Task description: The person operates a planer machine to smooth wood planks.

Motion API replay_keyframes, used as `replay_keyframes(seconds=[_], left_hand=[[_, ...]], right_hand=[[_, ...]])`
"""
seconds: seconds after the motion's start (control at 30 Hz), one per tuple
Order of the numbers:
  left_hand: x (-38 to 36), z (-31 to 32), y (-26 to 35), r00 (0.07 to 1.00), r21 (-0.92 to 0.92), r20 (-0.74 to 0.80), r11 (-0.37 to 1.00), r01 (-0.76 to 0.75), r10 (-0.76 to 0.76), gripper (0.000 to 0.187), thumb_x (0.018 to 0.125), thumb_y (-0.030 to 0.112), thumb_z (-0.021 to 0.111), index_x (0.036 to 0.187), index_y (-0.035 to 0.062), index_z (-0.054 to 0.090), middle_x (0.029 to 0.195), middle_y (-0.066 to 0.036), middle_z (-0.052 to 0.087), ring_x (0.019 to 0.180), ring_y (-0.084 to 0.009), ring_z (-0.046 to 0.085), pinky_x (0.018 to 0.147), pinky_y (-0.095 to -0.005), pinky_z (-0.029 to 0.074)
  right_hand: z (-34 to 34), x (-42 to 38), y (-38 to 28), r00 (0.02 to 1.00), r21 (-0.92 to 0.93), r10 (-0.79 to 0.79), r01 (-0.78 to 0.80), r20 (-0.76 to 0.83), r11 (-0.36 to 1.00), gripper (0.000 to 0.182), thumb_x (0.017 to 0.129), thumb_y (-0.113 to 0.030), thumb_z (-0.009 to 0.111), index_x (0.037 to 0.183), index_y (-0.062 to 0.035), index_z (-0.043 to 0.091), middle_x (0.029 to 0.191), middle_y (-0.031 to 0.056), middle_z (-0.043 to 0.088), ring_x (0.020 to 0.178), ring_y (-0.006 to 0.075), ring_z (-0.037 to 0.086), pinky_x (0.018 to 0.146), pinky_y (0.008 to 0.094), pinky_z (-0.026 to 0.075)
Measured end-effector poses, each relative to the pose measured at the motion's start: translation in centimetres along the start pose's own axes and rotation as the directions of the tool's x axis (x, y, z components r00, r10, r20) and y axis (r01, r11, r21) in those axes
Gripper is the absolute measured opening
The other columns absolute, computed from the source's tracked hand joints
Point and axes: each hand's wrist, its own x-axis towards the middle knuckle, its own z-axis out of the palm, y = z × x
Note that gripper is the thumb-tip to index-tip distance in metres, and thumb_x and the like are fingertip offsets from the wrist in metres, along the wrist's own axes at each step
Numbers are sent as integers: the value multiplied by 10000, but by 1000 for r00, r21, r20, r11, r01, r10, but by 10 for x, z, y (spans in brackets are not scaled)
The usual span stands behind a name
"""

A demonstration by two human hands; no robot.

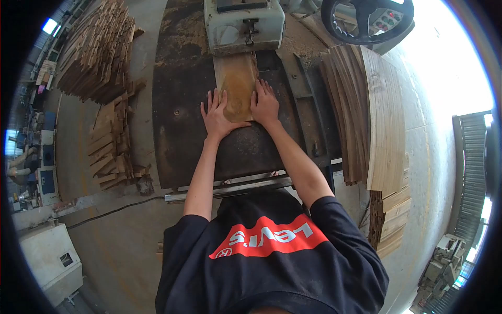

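A wooden board lies flat on the dark machine table, its far end under the pale machine housing. My left hand rests at the board's left near corner, fingers spread and thumb along the near end. At the right edge, my right hand touches the board with its fingers stretched forward. Neither hand is wrapped round the wood. Whatever part of the board is inside the housing is hidden.
A metal guide rail runs along the right of the table, beside a stack of boards. Rough wood pieces are piled at the left. A black handwheel stands at the far right. A cable crosses the left side.
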Motion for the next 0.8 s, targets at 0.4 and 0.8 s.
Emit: replay_keyframes(seconds=[0.4, 0.8], left_hand=[[14, 13, -9, 988, -68, -132, 995, 74, -83, 1319, 755, 833, 812, 1696, 42, 330, 1767, -269, 277, 1671, -429, 200, 1309, -637, 196], [20, 17, -3, 981, 12, -62, 983, 184, -183, 1258, 876, 871, 659, 1690, -26, 319, 1758, -282, 307, 1671, -412, 226, 1334, -597, 191]], right_hand=[[9, 4, -11, 971, 189, 204, -179, -126, 966, 542, 1048, -172, 634, 1525, 48, 502, 1626, 293, 494, 1560, 493, 400, 1300, 549, 337], [-46, -86, -23, 994, 121, 103, -107, 40, 987, 333, 1009, -118, 679, 1323, -6, 666, 1604, 260, 549, 1551, 445, 451, 1299, 567, 341]])
